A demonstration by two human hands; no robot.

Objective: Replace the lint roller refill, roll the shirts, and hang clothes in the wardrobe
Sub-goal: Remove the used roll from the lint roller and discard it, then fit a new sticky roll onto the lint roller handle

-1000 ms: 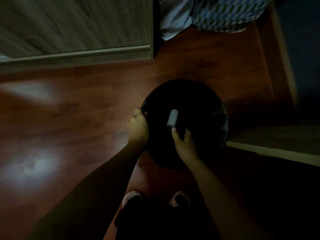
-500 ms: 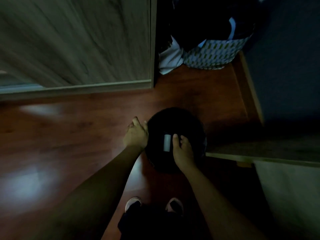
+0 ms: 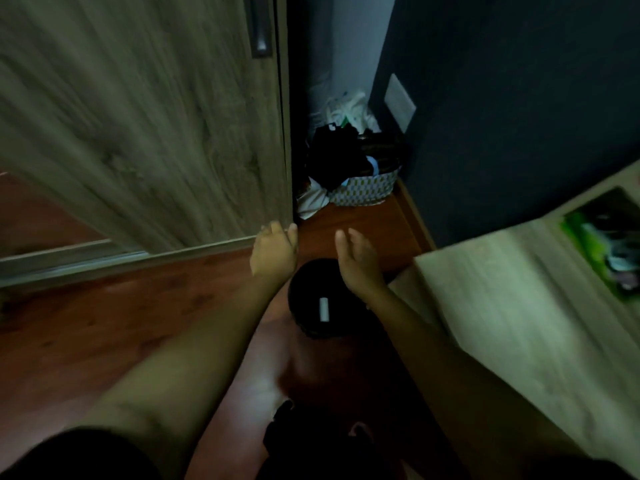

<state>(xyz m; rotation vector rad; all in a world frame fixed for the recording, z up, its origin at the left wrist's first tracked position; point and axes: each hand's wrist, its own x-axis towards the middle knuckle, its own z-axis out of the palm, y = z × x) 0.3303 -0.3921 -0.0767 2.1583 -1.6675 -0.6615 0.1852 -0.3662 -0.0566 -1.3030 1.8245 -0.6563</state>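
The floor point(image 3: 104, 323) is reddish-brown wood board, smooth and glossy, with pale patches of reflected light. The wardrobe door point(image 3: 138, 116) is matt grey-brown wood grain. The round bin point(image 3: 304, 285) is black, its material unclear in the dim light. The white tube point(image 3: 323, 309) inside looks like matt paper or card. The basket point(image 3: 367, 194) is patterned cloth. The worktop point(image 3: 519, 289) is pale matt wood grain, bearing a glossy green packet point(image 3: 602, 244). The wall point(image 3: 519, 98) is dark and matt.

A bin point(image 3: 311, 282) stands on the floor point(image 3: 104, 323) with a roll point(image 3: 323, 309) lying in it. The desk point(image 3: 519, 299) is just right of the bin, with a packet point(image 3: 609, 244) on its far right part. The wardrobe door point(image 3: 156, 116) stands behind and to the left. A basket point(image 3: 363, 190) of clothes sits farther back, between that door and the wall point(image 3: 519, 98).
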